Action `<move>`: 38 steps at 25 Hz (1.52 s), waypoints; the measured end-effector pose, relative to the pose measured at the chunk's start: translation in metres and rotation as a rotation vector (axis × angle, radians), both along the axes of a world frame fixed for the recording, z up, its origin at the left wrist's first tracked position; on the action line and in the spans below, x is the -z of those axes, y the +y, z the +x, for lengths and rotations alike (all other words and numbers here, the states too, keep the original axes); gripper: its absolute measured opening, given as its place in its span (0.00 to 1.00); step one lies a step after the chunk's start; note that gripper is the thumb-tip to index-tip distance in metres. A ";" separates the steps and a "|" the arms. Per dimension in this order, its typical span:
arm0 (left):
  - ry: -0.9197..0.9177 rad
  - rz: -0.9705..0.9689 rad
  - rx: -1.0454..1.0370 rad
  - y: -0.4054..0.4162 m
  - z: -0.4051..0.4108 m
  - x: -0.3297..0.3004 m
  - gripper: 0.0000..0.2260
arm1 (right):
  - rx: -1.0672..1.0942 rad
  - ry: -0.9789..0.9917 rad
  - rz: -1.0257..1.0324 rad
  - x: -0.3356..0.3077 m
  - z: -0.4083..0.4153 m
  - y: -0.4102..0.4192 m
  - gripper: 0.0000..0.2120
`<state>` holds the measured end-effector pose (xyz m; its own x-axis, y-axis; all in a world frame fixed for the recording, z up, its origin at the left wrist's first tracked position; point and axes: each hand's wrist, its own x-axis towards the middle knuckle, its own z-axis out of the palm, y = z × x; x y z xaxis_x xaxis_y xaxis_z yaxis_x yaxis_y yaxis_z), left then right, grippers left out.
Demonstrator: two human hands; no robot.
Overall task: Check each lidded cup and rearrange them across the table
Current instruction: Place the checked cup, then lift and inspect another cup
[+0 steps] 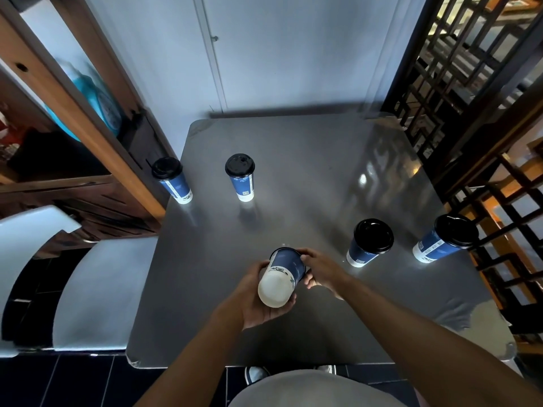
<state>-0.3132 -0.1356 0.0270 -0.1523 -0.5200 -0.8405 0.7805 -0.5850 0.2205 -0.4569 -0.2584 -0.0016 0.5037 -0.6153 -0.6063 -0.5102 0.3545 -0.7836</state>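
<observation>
Cup in hand: I hold a blue paper cup (283, 273) tipped over above the near middle of the table (308, 160), its white base turned up toward me and its lid end pointing away, so I cannot see the lid itself.
Left hand: my left hand (258, 301) cradles the base end from below, fingers curled around the wall.
Right hand: my right hand (320, 270) wraps the far, lid end, fingers curled over the rim.
Other cups: four stand upright with black lids on, well apart from one another: far-left cup (173, 181) at the table's left edge, far-middle cup (242, 177), near-right cup (367, 243), edge cup (440, 243) by the right edge.
Risk, spill: if the lid sits loose, this tilt could let contents run out.
Risk, knock: both edge cups stand close to the drop; a careless sweep of my arm could push one off.
</observation>
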 end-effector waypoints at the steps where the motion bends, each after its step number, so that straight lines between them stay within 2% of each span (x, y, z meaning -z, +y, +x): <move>1: -0.020 0.004 0.045 0.002 0.001 0.004 0.32 | -0.008 0.010 -0.015 0.001 -0.001 0.001 0.15; 4: -0.115 0.030 0.182 0.004 0.000 0.006 0.39 | -0.006 0.005 -0.055 0.002 -0.002 0.005 0.15; 6: -0.127 0.039 0.179 0.005 -0.005 0.004 0.36 | -0.018 0.000 -0.097 -0.003 -0.001 0.009 0.13; 9: -0.102 -0.009 0.084 0.008 -0.010 0.000 0.29 | 0.003 -0.004 -0.121 -0.002 0.001 0.011 0.11; 14: 0.030 -0.066 -0.121 0.010 -0.011 -0.006 0.28 | 0.082 -0.062 0.039 0.009 0.001 0.014 0.12; 20: 0.073 -0.039 -0.080 0.016 -0.013 -0.004 0.32 | 0.102 -0.085 0.049 0.012 0.005 0.013 0.13; 24: -0.055 0.047 0.070 0.019 -0.002 0.005 0.43 | 0.083 -0.082 -0.006 0.009 0.004 0.011 0.11; 25: -0.061 0.051 0.087 0.020 -0.001 0.005 0.43 | 0.066 -0.068 -0.026 0.008 0.004 0.011 0.12; 28: -0.034 0.040 0.012 0.022 -0.006 0.001 0.31 | 0.061 -0.054 -0.061 0.007 0.007 0.013 0.10; 30: -0.018 0.022 -0.033 0.021 -0.010 -0.002 0.27 | 0.099 -0.062 -0.047 0.009 0.009 0.014 0.09; 35: 0.165 -0.028 -0.147 0.023 -0.015 -0.003 0.30 | 0.151 -0.073 0.007 0.011 0.012 0.020 0.10; 38: 0.198 -0.035 -0.158 0.023 -0.018 -0.004 0.31 | 0.142 -0.062 -0.017 0.009 0.013 0.018 0.10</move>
<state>-0.3315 -0.1122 0.0310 -0.2262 -0.5790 -0.7833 0.8916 -0.4469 0.0728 -0.4442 -0.2405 -0.0110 0.4473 -0.6928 -0.5656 -0.4062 0.4060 -0.8186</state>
